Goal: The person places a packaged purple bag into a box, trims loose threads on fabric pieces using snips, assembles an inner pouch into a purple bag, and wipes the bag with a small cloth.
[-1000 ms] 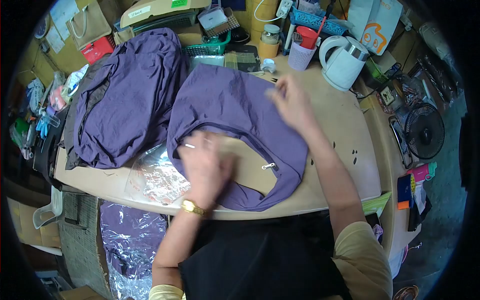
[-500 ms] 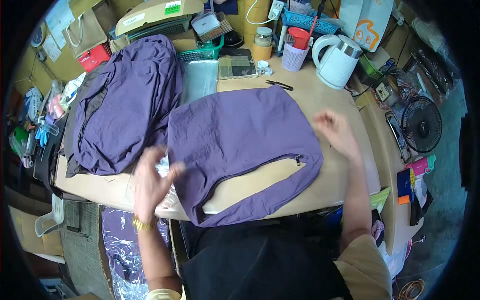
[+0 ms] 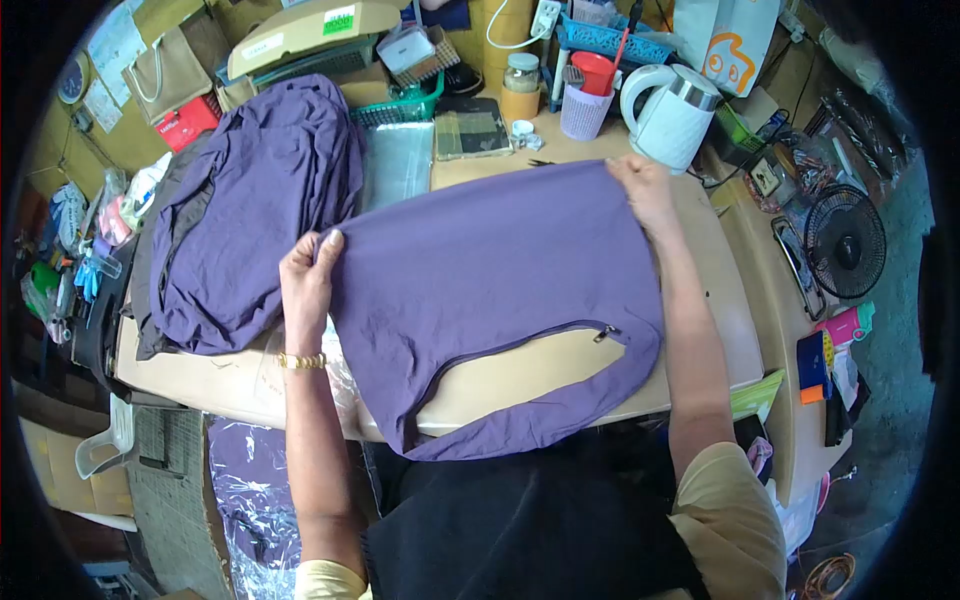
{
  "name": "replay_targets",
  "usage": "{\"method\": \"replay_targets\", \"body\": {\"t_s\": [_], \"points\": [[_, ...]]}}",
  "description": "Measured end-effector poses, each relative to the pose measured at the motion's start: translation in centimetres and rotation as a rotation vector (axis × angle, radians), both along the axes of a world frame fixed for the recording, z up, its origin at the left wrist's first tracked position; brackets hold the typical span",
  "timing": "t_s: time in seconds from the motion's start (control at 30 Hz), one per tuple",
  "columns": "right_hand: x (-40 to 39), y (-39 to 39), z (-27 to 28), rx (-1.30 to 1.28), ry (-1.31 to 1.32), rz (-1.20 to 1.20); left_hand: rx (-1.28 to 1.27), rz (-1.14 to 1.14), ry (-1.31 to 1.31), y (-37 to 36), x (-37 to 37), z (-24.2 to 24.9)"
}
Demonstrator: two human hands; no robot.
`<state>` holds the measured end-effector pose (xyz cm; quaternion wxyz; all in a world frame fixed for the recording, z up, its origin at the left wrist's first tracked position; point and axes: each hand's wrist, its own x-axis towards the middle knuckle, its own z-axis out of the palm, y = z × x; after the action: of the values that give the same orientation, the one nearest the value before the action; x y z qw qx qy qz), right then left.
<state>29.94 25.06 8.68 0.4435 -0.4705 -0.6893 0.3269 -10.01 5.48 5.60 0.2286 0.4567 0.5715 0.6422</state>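
Observation:
A flat purple cloth bag [image 3: 500, 270] lies before me, its far edge pulled straight between my hands. My left hand [image 3: 308, 268] pinches its far left corner, thumb on top. At the far right corner my right hand [image 3: 642, 190] grips the cloth between thumb and fingers. Along the bag's near side runs a dark zipper [image 3: 500, 347] with a metal pull [image 3: 605, 334], and a strap-like band [image 3: 540, 425] curves below it. Bare tabletop shows through the opening between zipper and band. Thread snips [image 3: 540, 162] lie partly hidden behind the far edge.
Left of the bag is a pile of purple cloth bags [image 3: 250, 220]. Toward the back stand a white kettle [image 3: 670, 118], a lilac cup [image 3: 585, 110], a jar [image 3: 522, 85] and a green basket [image 3: 400, 108]. A black fan [image 3: 845, 245] sits at right. Plastic-wrapped purple goods [image 3: 250, 490] lie below left.
Both hands, empty before, have taken hold of the bag's far corners. The far edge is now stretched taut and the cloth is smoother. The bag covers most of the snips.

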Motion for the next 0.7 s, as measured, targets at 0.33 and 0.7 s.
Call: {"method": "replay_targets", "body": {"t_s": [0.33,0.7], "points": [[4.2,0.3,-3.8,-0.449,0.275,0.396,-0.273,-0.293,-0.167,3.3,-1.6,-2.6],[5.5,-3.8,13.6,0.648,0.400,0.388,0.614,-0.138,0.486,-2.4,-1.7,14.1]]}}
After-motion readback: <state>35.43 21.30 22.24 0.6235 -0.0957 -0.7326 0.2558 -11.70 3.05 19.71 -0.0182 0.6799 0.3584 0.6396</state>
